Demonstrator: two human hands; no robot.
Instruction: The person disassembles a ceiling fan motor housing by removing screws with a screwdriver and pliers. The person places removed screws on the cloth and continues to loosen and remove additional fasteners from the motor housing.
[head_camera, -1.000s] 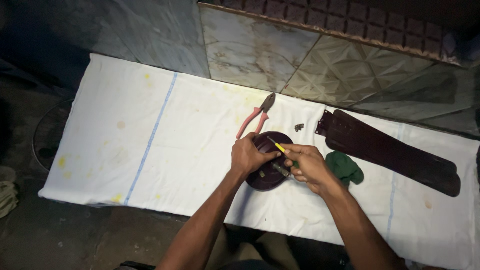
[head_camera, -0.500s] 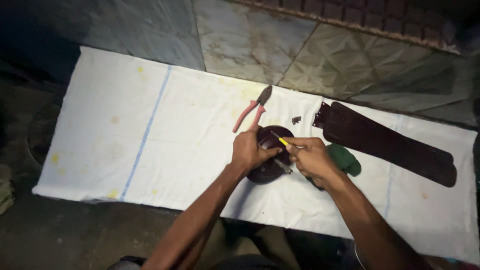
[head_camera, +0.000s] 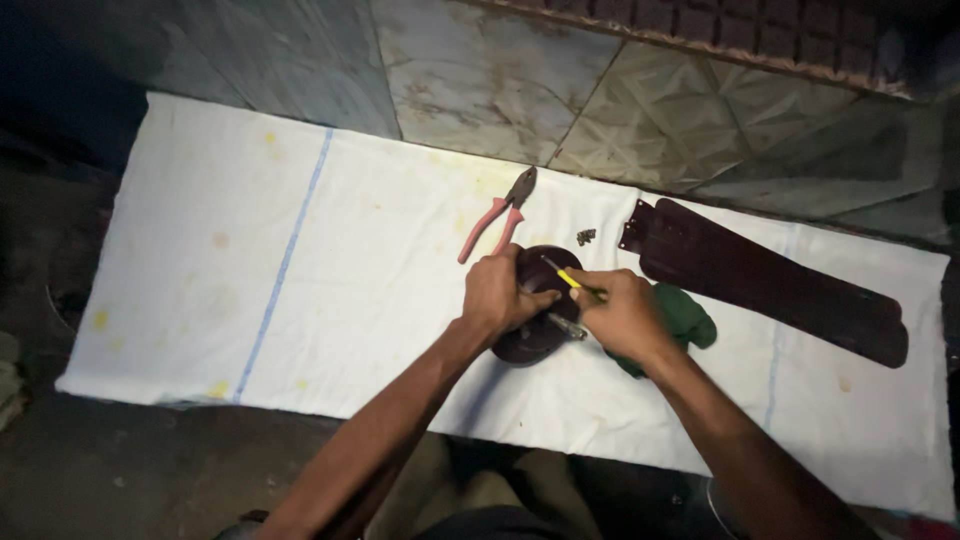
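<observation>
Left hand (head_camera: 497, 295) clamped on the dark round motor housing (head_camera: 535, 318); right hand (head_camera: 625, 315) gripped a yellow-handled screwdriver (head_camera: 566, 278) over it, pink-handled pliers (head_camera: 497, 217) just beyond on the white cloth (head_camera: 300, 270).

Dim scene, bright white cloth (head_camera: 300, 300) (mild glare), dark edges

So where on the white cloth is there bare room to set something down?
The widest bare patch of the white cloth is left of the pliers, across the blue stripe. A narrower strip lies below the long dark blade. It is crowded around the round dark part, where the left hand, right hand, green rag and small screws cluster.
</observation>
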